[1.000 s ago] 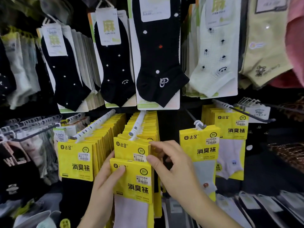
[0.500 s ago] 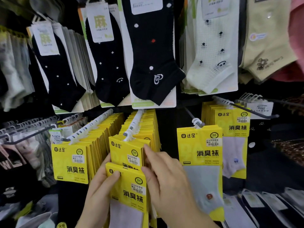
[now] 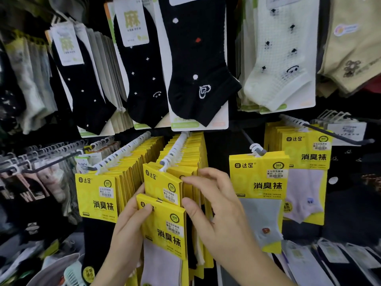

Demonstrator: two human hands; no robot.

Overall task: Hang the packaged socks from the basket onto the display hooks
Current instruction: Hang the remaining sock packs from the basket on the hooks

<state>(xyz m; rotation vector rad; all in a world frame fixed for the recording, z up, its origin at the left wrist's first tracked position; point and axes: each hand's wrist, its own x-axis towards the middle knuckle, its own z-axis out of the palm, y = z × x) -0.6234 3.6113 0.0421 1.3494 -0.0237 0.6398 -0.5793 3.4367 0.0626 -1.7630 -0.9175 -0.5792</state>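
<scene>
Your left hand (image 3: 127, 230) grips the loose sock pack (image 3: 162, 223) by its yellow header, thumb on the front face and fingers hidden behind. It is held upright just below the front pack (image 3: 161, 186), probably so that its top can go straight up to the peg. Your right hand (image 3: 218, 213) is half-open with bent fingers. The index tip lies on the front pack's top right edge and the thumb sits at its lower right corner, so the hand lightly pinches that pack, I judge to steady the row. The middle hook (image 3: 165, 159) is crowded nearly to its tip, which leaves little free peg. To the right, the next hook (image 3: 257, 150) carries only one pack at its tip. Farther up, black and pale socks hang on cards.
</scene>
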